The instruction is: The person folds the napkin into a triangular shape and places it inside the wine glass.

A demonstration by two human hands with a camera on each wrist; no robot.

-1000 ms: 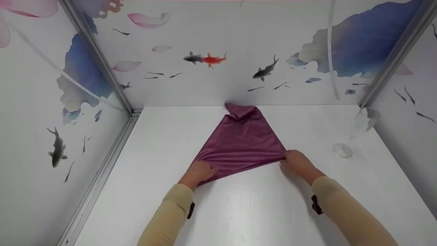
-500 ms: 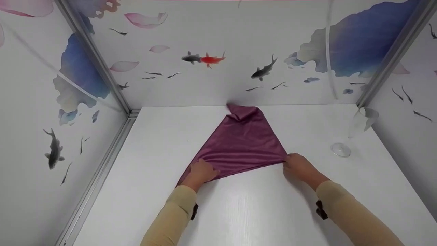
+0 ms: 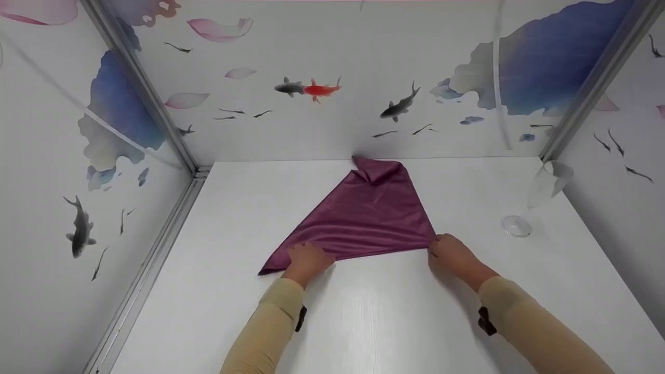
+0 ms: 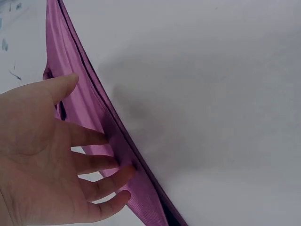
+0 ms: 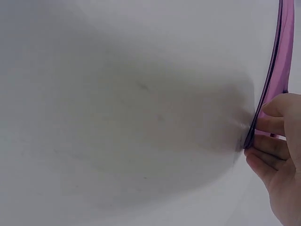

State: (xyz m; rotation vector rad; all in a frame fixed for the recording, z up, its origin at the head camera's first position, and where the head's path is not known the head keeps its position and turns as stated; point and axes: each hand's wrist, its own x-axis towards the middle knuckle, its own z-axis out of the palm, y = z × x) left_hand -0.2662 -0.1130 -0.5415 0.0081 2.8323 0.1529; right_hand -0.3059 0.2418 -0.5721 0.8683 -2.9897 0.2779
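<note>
A purple cloth napkin (image 3: 374, 208) lies on the white table in a rough triangle, with creases along its near edge and a small turned-over fold at its far tip. My left hand (image 3: 310, 261) rests on the near edge, left of the middle. In the left wrist view the fingers (image 4: 96, 163) of that hand are spread and relaxed against the cloth, with the thumb apart from them. At the near right corner my right hand (image 3: 456, 254) pinches the cloth between thumb and fingers. The right wrist view shows the same hand (image 5: 282, 155) holding that corner.
To the right stands a clear stemmed glass (image 3: 553, 179), its round foot (image 3: 517, 226) on the white table (image 3: 363, 317). Printed walls enclose the table at the back and both sides. The napkin's far tip reaches the back wall (image 3: 311, 130).
The napkin's near left corner has swung out to the left past my left hand, and its near edge lies more level. My left hand has shifted slightly right; my right hand still pinches its corner.
</note>
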